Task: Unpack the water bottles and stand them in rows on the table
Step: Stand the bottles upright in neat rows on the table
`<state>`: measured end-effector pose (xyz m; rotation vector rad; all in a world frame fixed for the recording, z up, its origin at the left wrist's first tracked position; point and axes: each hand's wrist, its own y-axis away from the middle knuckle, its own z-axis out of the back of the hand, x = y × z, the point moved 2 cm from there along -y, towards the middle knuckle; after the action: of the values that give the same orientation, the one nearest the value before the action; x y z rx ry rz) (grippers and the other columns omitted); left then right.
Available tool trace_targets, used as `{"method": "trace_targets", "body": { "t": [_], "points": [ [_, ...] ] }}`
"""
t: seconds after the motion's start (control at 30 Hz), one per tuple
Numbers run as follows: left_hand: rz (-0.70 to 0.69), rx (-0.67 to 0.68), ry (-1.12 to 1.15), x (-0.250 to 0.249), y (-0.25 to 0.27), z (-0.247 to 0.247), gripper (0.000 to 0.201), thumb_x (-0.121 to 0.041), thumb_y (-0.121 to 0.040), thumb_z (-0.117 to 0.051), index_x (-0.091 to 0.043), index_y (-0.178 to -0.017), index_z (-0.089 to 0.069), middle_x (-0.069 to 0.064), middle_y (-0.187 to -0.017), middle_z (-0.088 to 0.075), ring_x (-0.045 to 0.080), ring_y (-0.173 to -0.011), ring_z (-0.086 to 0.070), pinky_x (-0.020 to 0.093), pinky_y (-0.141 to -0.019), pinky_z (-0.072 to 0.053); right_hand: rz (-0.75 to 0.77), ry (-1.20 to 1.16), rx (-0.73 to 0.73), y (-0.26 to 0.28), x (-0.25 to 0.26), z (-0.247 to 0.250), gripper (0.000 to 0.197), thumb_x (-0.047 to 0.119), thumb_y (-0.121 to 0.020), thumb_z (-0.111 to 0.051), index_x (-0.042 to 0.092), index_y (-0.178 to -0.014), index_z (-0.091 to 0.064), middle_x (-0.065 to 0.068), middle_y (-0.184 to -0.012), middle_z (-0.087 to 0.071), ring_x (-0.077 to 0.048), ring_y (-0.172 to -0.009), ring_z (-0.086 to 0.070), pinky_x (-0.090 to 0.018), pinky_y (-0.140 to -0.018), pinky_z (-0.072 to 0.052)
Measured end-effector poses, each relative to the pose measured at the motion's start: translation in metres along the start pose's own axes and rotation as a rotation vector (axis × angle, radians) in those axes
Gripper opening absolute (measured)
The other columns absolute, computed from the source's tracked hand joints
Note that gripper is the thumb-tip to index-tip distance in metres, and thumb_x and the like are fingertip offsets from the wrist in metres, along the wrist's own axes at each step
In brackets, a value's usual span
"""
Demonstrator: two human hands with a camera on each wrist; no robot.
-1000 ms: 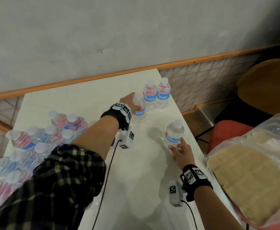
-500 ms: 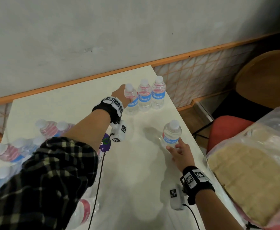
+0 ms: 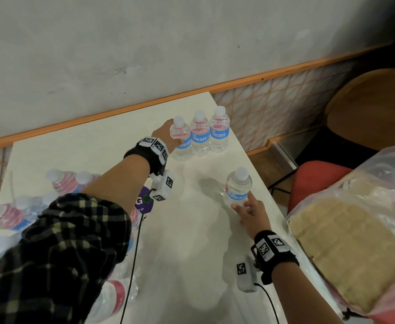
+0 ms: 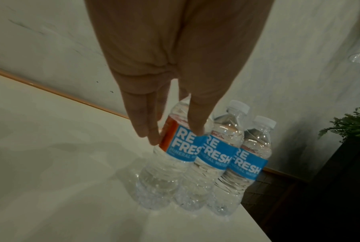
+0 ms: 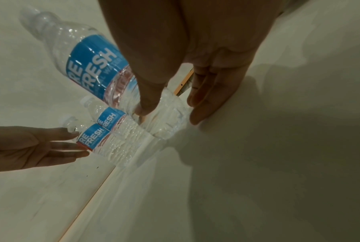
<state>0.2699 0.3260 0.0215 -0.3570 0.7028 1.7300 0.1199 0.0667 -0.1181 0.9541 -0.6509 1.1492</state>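
Three clear water bottles with blue labels stand side by side near the far right corner of the white table. My left hand reaches to the leftmost bottle; in the left wrist view that hand has straight fingers touching the leftmost bottle's label. A single bottle stands nearer, by the table's right edge. My right hand touches its base; in the right wrist view my right hand has thumb and fingers lying straight on either side of the single bottle.
A shrink-wrapped pack of several bottles lies on the table's left side. Off the right edge are a red seat, a round wooden piece and a plastic bag of beige slabs. A wall runs behind.
My left hand has moved the third bottle up against the other two, forming a tight row. My right hand has stayed at the single bottle's base. The head view has shifted.
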Motion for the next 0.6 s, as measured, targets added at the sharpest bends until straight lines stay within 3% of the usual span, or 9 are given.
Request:
{"method": "trace_targets", "body": {
  "t": [0.1, 0.17, 0.2, 0.3, 0.4, 0.47, 0.6],
  "points": [
    [0.085, -0.092, -0.036, 0.0, 0.008, 0.002, 0.074, -0.016, -0.085, -0.065, -0.014, -0.146, -0.023, 0.017, -0.141, -0.035, 0.037, -0.116, -0.053, 0.036, -0.084, -0.044, -0.006, 0.014, 0.004, 0.0, 0.0, 0.0, 0.059, 0.039, -0.085, -0.063, 0.043, -0.138, -0.036, -0.005, -0.109, -0.046, -0.017, -0.09, -0.055, -0.046, -0.089, -0.052],
    [0.005, -0.19, 0.009, -0.012, 0.031, 0.001, 0.062, -0.005, -0.082, -0.061, -0.01, -0.138, -0.033, 0.016, -0.134, -0.033, 0.037, -0.103, -0.058, 0.034, -0.078, -0.047, -0.016, 0.027, 0.003, 0.0, 0.0, 0.0, 0.061, 0.041, -0.085, -0.062, 0.044, -0.139, -0.035, -0.004, -0.109, -0.046, -0.017, -0.091, -0.056, -0.045, -0.09, -0.052],
    [-0.078, -0.184, 0.03, -0.019, 0.045, -0.005, 0.059, -0.003, -0.08, -0.06, -0.01, -0.134, -0.037, 0.015, -0.131, -0.034, 0.035, -0.101, -0.057, 0.035, -0.081, -0.048, -0.016, 0.033, 0.004, 0.0, 0.0, 0.0, 0.061, 0.043, -0.085, -0.062, 0.044, -0.139, -0.034, -0.004, -0.109, -0.046, -0.017, -0.092, -0.056, -0.044, -0.09, -0.052],
    [-0.299, 0.106, 0.016, -0.039, 0.093, -0.038, 0.066, -0.018, -0.077, -0.069, -0.02, -0.135, -0.038, 0.01, -0.128, -0.036, 0.028, -0.109, -0.053, 0.035, -0.096, -0.045, -0.003, 0.068, 0.026, 0.0, 0.006, -0.002, 0.063, 0.044, -0.084, -0.063, 0.042, -0.14, -0.034, -0.006, -0.107, -0.048, -0.018, -0.092, -0.055, -0.038, -0.093, -0.049],
    [-0.346, 0.364, -0.091, -0.046, 0.117, -0.07, 0.073, -0.042, -0.069, -0.074, -0.029, -0.133, -0.04, 0.004, -0.126, -0.044, 0.022, -0.114, -0.051, 0.037, -0.099, -0.043, 0.014, 0.119, 0.067, -0.001, 0.018, -0.007, 0.064, 0.042, -0.084, -0.064, 0.038, -0.141, -0.035, -0.008, -0.106, -0.051, -0.021, -0.094, -0.054, -0.035, -0.092, -0.046],
    [-0.334, 0.38, -0.078, -0.045, 0.121, -0.072, 0.065, -0.042, -0.071, -0.075, -0.027, -0.127, -0.045, 0.004, -0.123, -0.056, 0.024, -0.113, -0.055, 0.039, -0.097, -0.045, 0.016, 0.118, 0.089, 0.001, 0.022, -0.014, 0.069, 0.039, -0.083, -0.067, 0.032, -0.143, -0.033, -0.009, -0.107, -0.051, -0.023, -0.095, -0.054, -0.035, -0.091, -0.046],
    [-0.3, 0.41, -0.107, -0.034, 0.122, -0.049, 0.055, -0.032, -0.079, -0.073, -0.02, -0.127, -0.047, 0.002, -0.125, -0.057, 0.024, -0.115, -0.053, 0.038, -0.1, -0.042, -0.006, 0.027, 0.101, 0.009, 0.017, -0.023, 0.092, 0.03, -0.076, -0.076, 0.03, -0.148, -0.019, -0.01, -0.108, -0.05, -0.019, -0.088, -0.052, -0.032, -0.092, -0.045]
  ]
}}
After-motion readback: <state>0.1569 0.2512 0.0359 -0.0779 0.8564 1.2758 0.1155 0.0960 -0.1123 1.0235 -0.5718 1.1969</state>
